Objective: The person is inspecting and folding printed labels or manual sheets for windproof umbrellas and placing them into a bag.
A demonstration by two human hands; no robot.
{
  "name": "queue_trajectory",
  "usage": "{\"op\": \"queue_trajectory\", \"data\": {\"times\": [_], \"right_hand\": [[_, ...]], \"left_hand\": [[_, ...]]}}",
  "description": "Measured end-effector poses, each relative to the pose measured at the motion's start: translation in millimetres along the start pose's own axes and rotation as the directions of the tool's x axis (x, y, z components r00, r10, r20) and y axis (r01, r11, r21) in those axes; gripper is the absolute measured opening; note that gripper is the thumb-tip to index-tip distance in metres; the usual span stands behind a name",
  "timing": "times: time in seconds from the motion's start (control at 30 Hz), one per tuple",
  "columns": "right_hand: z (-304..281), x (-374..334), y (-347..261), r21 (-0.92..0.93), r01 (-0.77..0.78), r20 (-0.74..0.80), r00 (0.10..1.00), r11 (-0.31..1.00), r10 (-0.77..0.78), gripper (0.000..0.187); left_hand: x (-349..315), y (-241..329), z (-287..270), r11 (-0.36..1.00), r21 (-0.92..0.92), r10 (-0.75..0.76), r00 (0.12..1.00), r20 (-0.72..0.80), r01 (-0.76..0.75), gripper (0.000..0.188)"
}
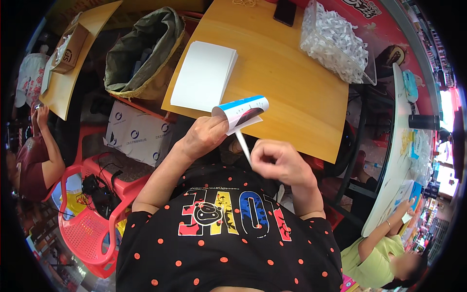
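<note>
The left hand grips a curled blue-and-white card; the right hand, just beside it, pinches a white strip slanting down from the card. Beyond the left hand, white paper lies on the bench.

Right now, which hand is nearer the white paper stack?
Left. In view, the left hand is just below the white paper stack; the right hand is farther, lower right.

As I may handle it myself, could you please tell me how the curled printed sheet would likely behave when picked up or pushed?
The printed sheet is probably light, as its edge looks thin. It seems springy rather than limp, since it arches smoothly beyond the left hand. Its rounded curl could let it roll if pushed.
</note>
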State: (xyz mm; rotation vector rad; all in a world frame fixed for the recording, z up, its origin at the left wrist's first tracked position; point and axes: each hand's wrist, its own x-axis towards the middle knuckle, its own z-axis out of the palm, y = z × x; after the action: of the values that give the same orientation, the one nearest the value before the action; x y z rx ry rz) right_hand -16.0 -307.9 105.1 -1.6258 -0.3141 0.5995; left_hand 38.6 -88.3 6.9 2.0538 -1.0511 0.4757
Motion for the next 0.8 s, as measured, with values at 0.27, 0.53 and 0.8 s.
{"op": "queue_trajectory", "data": {"times": [0.27,0.53,0.8], "right_hand": [[-61,-14,-54,0.040,0.245,-0.272,0.936,0.969,-0.225,0.015],[-295,45,-30,-0.629,-0.388,-0.772,0.415,0.674,-0.481,0.017],[-123,56,0,-0.620,0.103,-0.683,0.416,0.778,-0.600,0.008]], "left_hand": [[9,14,6,0.917,-0.263,-0.332,0.939,-0.090,0.299,0.028],[10,38,-5,0.205,-0.872,-0.756,0.638,0.146,0.443,0.019],[13,18,-22,0.037,-0.938,-0.873,0.467,0.138,0.345,0.019]]}}
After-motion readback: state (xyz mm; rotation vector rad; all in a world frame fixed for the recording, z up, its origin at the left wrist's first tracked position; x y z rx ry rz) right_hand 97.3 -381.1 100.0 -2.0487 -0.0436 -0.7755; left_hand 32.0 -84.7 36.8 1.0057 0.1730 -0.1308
